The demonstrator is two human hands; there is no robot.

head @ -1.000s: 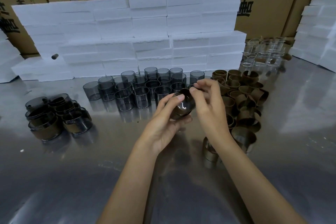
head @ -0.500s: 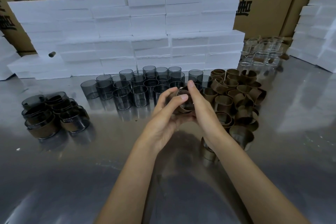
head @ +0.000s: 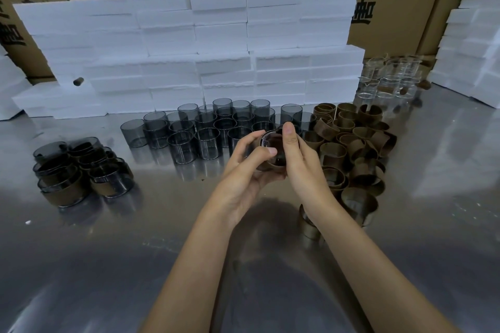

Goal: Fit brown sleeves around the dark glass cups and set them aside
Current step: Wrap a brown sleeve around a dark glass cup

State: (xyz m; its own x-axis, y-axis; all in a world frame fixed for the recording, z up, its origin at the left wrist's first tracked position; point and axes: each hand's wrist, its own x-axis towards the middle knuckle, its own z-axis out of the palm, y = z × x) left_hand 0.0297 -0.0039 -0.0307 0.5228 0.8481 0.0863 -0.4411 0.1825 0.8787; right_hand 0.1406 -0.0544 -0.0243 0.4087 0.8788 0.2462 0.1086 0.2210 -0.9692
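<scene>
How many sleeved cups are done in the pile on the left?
About 6 sleeved cups show, clustered at the table's left: two in front, the rest stacked or packed behind. Overlap may hide more. One further cup is in the hands.

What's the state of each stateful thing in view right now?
Held cup: in both hands, brown sleeve around it.
Left hand: grips the held cup.
Right hand: grips the held cup.
Sleeved cups: piled at left, done.
Bare dark cups: upright, unsleeved.
Loose sleeves: heaped at right, unused.
Clear glasses: upright, far right.
</scene>
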